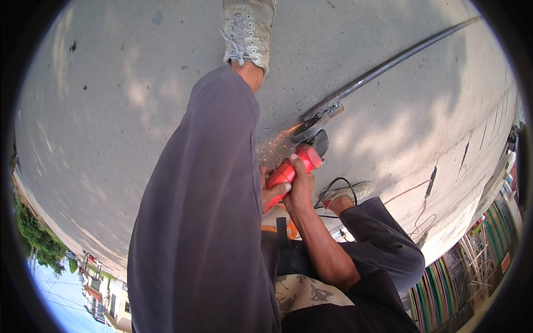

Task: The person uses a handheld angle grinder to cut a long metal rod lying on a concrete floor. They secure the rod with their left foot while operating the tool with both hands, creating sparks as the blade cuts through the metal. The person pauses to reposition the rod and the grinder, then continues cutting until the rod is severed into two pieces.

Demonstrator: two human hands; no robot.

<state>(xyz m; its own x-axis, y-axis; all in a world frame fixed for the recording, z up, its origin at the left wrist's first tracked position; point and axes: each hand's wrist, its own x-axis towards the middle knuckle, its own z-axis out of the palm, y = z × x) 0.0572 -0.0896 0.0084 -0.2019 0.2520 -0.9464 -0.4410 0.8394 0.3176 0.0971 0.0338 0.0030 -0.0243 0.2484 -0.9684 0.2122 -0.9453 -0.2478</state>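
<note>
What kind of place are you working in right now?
Probably an outdoor paved yard or roadside: concrete ground dappled with sunlight, plus green foliage, pale buildings and blue sky at the lower left.

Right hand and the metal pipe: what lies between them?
In the head view, the grinder's red front end, dark gear head and round disc lie between the right hand and the metal pipe.

A long, dark, round metal pipe (388, 65) lies slantwise. At the pipe's near end, a tilted red angle grinder (283, 172) is sparking orange.
</note>
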